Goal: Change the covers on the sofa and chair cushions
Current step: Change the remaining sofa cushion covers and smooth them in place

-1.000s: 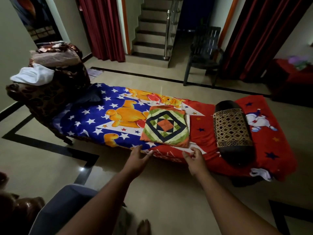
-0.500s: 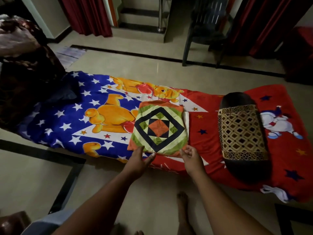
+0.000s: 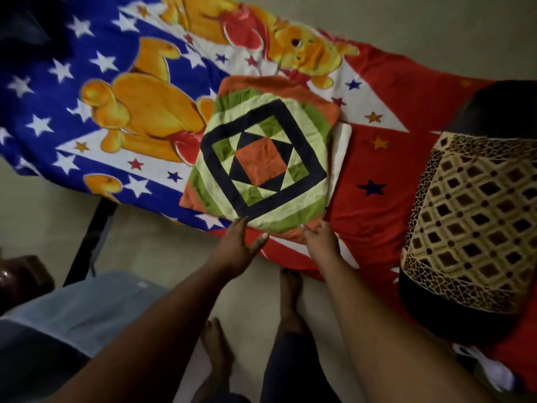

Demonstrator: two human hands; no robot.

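A square patchwork cushion cover (image 3: 263,161) in green, cream, navy and orange lies flat on the cartoon-print bed sheet (image 3: 122,68). A white cloth (image 3: 342,158) sticks out from under its right side. My left hand (image 3: 236,247) is open, with its fingertips touching the cover's near edge. My right hand (image 3: 321,241) is at the near right corner, fingers slightly bent on the fabric. I see no firm grip. A dark bolster (image 3: 470,216) with a gold lattice cover lies to the right on the red part of the sheet.
My bare feet (image 3: 287,295) stand on the beige tiled floor right at the bed's near edge. A dark bed leg (image 3: 87,242) drops to the floor at left. A dark shiny object (image 3: 20,280) sits at the far left edge.
I have stepped closer and tilted my view down, so the room beyond the bed is out of sight. Both hands have advanced from short of the cover to its near edge.
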